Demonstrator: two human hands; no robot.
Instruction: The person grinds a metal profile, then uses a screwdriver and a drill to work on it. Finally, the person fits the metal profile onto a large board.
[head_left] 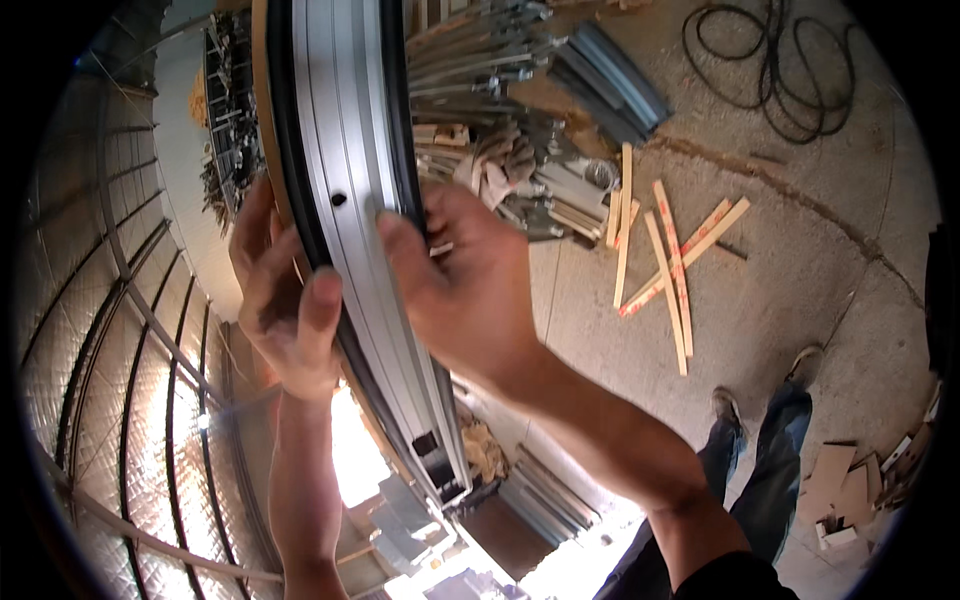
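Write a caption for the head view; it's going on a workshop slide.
Both hands, left hand and right hand, grip a grey aluminium frame profile edged with black rubber seal.

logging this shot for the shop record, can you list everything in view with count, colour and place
aluminium frame profile: one, silver, upright at centre, open end at bottom
rubber seal strip: one, black, along the profile's right edge
wooden strips: several, pale, scattered on the concrete floor at right
metal offcuts: a pile, grey, top centre
cable: one, black, coiled top right
cardboard scraps: few, tan, lower right
left hand: gripping the profile's left edge
right hand: fingers on the seal strip
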